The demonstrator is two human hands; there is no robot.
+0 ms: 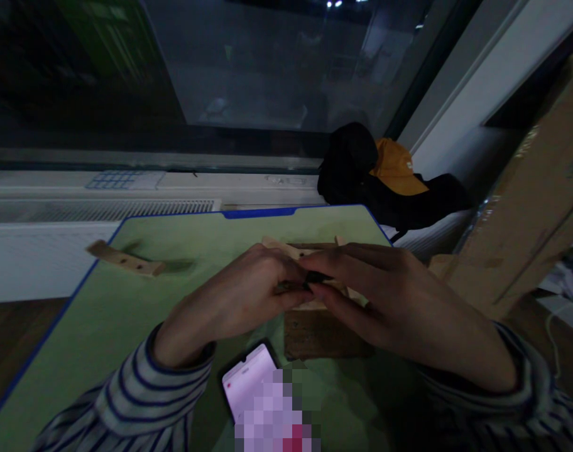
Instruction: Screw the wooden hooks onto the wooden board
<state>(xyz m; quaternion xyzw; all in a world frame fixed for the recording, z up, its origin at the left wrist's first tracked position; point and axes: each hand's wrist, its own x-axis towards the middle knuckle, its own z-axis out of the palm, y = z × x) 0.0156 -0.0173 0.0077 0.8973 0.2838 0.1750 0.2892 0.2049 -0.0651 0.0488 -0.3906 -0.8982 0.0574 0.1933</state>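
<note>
My left hand (253, 285) and my right hand (385, 285) meet over a brown wooden block (327, 336) on the green table. The thumb and fingers of my right hand pinch a small dark piece (317, 277), too dim to name. My left fingers are closed right against it, and what they hold is hidden. Pale wooden pieces (281, 244) with a dark hole show behind and under my fingers, on top of the block. At the table's left edge lies a curved pale wooden piece (126, 259) with two dark holes.
A lit phone (253, 376), partly pixelated, lies on the green table (196, 238) in front of the block. Beyond the far edge stand a radiator (173, 209) and a dark window. Black items and an orange cap (394, 166) sit far right, near large cardboard (517, 188).
</note>
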